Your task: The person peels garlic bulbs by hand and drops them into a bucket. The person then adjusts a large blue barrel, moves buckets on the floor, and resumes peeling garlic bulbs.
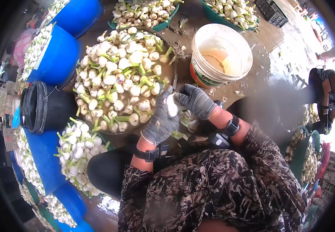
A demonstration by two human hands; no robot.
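Both my hands wear grey gloves and meet in front of my lap. My left hand point(162, 119) is closed around a white garlic bulb point(172, 106). On the same bulb, from the other side, my right hand point(198, 102) has its fingers closed. A thin dark strip point(175, 80) rises by my left fingertips; I cannot tell if it is a blade or the basin's edge. Just beyond my hands is a wide basin point(174, 65) of water heaped with garlic bulbs point(117, 73) on short green stems. Peeled-off leaves point(190, 121) lie below my right hand.
A white bucket point(223, 34) stands beyond my right hand. Cleaned white garlic point(80, 152) is piled at my left knee, near a black bucket point(51, 106) and several blue tubs point(55, 54). Green basins point(217, 17) of garlic and a black crate point(271, 12) stand farther off. Another person point(328, 92) is at right.
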